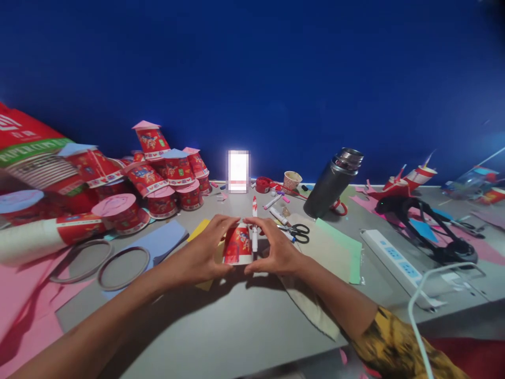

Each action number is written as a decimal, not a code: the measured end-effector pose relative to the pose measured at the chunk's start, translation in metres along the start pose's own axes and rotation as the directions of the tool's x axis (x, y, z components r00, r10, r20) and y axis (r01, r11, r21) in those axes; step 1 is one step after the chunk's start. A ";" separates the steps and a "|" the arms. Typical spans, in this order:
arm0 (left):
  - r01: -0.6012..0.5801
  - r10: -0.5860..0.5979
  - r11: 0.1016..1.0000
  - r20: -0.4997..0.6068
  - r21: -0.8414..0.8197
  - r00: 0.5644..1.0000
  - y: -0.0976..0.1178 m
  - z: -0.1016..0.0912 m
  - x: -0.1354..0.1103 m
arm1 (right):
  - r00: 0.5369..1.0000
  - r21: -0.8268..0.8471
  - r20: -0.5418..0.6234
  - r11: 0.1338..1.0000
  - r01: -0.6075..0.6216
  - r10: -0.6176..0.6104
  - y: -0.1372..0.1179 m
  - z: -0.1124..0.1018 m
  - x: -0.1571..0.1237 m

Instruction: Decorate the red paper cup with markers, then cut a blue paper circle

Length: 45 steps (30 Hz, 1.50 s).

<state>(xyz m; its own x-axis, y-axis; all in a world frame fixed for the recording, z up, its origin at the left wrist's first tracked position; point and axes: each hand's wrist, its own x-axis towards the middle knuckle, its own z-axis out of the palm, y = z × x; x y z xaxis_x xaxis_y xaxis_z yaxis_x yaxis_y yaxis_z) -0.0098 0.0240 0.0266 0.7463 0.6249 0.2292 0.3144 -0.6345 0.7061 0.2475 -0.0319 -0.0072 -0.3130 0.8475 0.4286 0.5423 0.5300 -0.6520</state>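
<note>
A red printed paper cup (238, 245) stands upside down on the grey table (221, 326), right in front of me. My left hand (205, 250) wraps its fingers round the cup's left side. My right hand (276, 247) grips the right side and also holds a white marker with a red cap (254, 223), upright against the cup. Under the cup lies a yellow paper sheet (199, 231).
A pile of red cups with paper lids (158, 179) fills the left back. Two wire rings (104, 263) lie on blue and pink paper. Scissors (295, 232), markers, a dark steel flask (333, 181), a white power strip (390, 255) and black headgear (430, 231) lie right.
</note>
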 end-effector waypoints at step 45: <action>0.153 -0.164 0.986 -0.477 -0.062 0.864 -0.057 0.012 -0.013 | 0.790 0.946 0.147 0.149 -0.289 0.595 0.020 0.010 0.016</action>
<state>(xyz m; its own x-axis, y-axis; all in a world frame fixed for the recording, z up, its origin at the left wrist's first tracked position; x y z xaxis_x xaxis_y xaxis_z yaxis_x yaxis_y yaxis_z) -0.0306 0.0470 -0.0245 0.3134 0.8604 0.4019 0.3876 -0.5023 0.7730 0.2455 -0.0076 -0.0191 -0.0398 0.9892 -0.1413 -0.5665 -0.1388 -0.8123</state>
